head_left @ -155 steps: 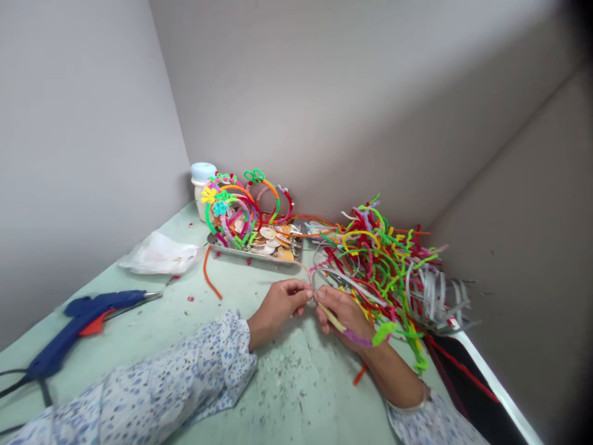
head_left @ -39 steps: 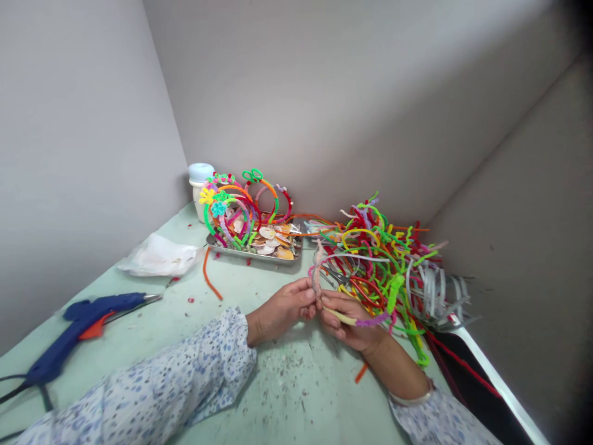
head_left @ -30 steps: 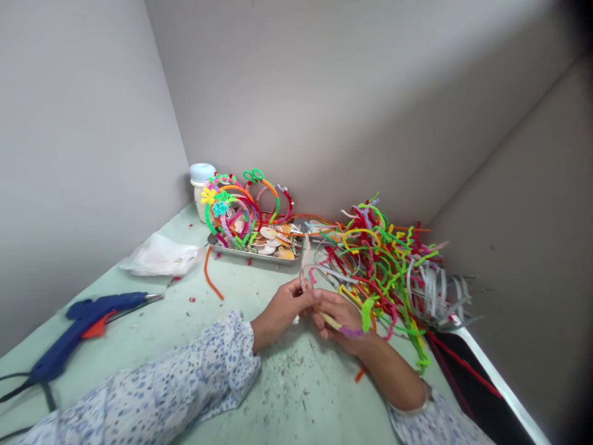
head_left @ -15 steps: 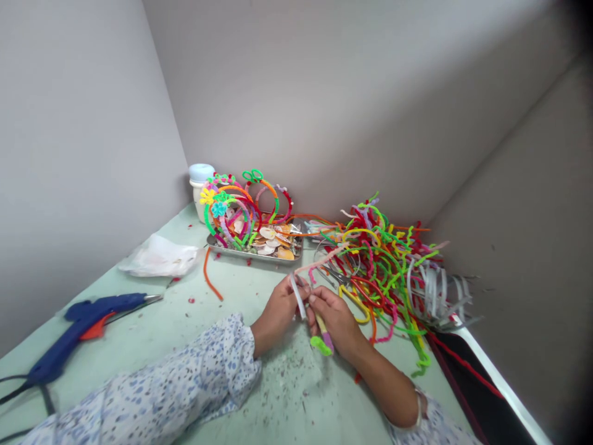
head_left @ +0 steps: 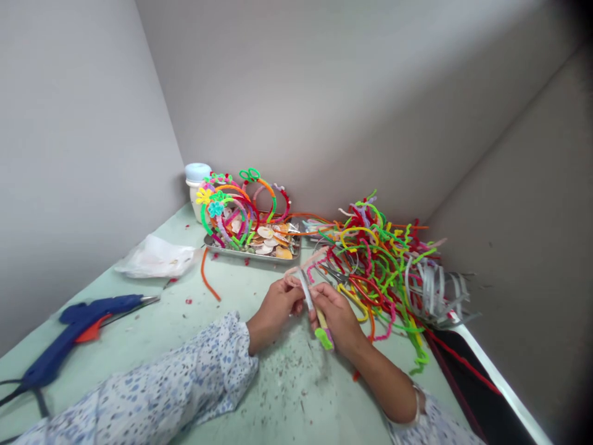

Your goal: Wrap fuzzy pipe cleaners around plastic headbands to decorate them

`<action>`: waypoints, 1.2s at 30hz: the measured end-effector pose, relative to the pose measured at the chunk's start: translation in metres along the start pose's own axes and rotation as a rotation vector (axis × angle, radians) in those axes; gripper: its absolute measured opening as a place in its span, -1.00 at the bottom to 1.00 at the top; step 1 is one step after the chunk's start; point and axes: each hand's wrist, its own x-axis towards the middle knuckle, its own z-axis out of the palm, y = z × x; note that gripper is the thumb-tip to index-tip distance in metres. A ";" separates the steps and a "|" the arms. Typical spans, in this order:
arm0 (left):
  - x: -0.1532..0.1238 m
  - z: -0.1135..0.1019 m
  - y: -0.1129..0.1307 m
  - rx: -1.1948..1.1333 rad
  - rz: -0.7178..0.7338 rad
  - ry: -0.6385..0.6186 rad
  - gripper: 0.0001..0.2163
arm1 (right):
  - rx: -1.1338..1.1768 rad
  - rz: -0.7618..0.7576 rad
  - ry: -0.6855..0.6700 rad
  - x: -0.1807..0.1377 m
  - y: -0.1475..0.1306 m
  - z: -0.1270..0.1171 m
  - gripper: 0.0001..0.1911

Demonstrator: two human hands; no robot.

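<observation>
Between my hands is a headband (head_left: 307,290), seen nearly edge-on. Its upper part is bare and whitish; the lower part is wrapped in yellow, green and purple pipe cleaner. My right hand (head_left: 337,312) pinches the headband from the right, fingers closed around the wrapped part. My left hand (head_left: 277,307) is closed just left of it, with thumb and fingertips pinching a pale pink pipe cleaner (head_left: 317,254) beside the bare strip. The far end of that pipe cleaner sticks out toward the pile. My fingers partly hide where it meets the headband.
Finished pipe-cleaner headbands (head_left: 231,213) stand in a metal tray (head_left: 259,256) of shells. A tangled pipe-cleaner pile (head_left: 384,259) and bare headbands (head_left: 435,290) lie right. At left are a blue glue gun (head_left: 88,321), plastic bag (head_left: 157,256) and white jar (head_left: 197,191).
The headband has turned in my fingers, its bare strip now leaning the other way. My left hand has shifted slightly, and the pink pipe cleaner's free end has moved lower left.
</observation>
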 end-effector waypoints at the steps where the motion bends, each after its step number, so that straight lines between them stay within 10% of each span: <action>1: 0.000 -0.001 -0.001 0.012 0.005 -0.002 -0.87 | 0.008 0.004 -0.004 0.000 0.001 -0.001 -0.72; 13: 0.000 -0.002 0.000 0.045 0.005 -0.050 -0.87 | 0.083 0.023 -0.106 0.007 0.009 -0.009 -0.74; 36: -0.005 -0.002 0.005 -0.028 0.125 0.051 -0.83 | 0.056 -0.070 0.097 0.011 0.008 -0.010 -0.77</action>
